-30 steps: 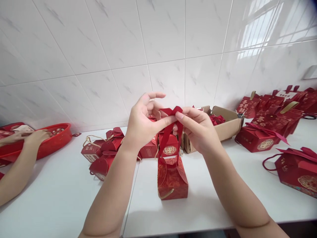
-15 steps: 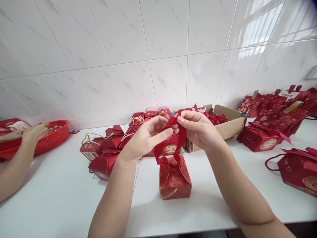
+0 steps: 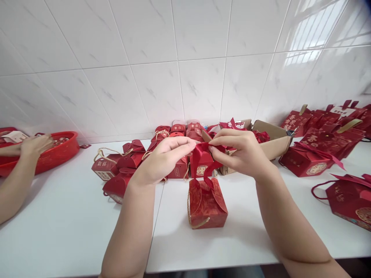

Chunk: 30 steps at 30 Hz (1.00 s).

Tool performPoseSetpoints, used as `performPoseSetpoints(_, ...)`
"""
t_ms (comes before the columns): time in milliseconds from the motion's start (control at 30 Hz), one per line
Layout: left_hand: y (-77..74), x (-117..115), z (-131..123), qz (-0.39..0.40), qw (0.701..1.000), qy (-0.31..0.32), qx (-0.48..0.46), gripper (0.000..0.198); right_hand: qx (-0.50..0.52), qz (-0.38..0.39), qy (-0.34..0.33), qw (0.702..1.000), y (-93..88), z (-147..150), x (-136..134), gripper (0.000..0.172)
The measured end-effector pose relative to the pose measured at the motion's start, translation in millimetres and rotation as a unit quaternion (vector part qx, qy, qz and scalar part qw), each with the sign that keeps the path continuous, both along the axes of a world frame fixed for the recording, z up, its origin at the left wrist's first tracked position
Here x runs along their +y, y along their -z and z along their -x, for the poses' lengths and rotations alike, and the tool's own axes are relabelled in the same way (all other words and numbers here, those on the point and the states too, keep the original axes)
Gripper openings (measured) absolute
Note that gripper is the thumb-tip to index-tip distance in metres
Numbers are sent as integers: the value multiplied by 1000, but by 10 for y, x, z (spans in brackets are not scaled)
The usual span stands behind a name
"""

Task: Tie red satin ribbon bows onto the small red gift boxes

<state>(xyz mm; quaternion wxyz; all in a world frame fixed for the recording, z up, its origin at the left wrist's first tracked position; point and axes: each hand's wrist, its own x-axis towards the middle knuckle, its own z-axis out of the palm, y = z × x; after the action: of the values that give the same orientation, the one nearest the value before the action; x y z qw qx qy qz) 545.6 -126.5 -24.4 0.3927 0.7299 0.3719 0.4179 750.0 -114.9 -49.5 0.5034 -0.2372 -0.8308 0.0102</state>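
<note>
A red ribbon [image 3: 198,157] is pinched between my two hands above a small red gift box [image 3: 209,206]. My left hand [image 3: 165,157] grips it with thumb and fingers pressed together. My right hand [image 3: 238,151] pinches another part of the ribbon, a short span stretched between them. The ribbon's lower parts hang down to the box top, where curved flaps meet. The box stands on the white table with a gold twisted cord [image 3: 199,224] along its side and front. Part of the ribbon is hidden behind my fingers.
Several red boxes [image 3: 118,184] with cord handles stand behind and left. An open cardboard box [image 3: 272,148] holds red ribbon. More red boxes [image 3: 305,160] and bags [image 3: 327,135] stand right. At far left, another person's hand [image 3: 36,146] reaches into a red basin [image 3: 65,148].
My hands have moved slightly apart, drawing the ribbon between them straighter and more level; before, it was crossed or looped at the fingertips. The view has shifted a little.
</note>
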Motion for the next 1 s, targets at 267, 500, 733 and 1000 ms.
performPoseSetpoints(267, 38, -79, -78, -66, 995, -11, 68, 9, 61, 101, -11, 993, 11, 45, 40, 16)
performPoseSetpoints(500, 134, -38, -139, -259, 955, -128, 63, 10, 208, 244, -55, 946, 96, 172, -14, 12)
performPoseSetpoints(733, 153, -14, 13, -378, 887, -258, 62, 14, 454, 360, -130, 805, 262, 141, -45, 10)
performPoseSetpoints(1000, 403, -236, 644, -273, 885, -344, 152, 25, 412, 381, 36, 827, 799, -472, -365, 11)
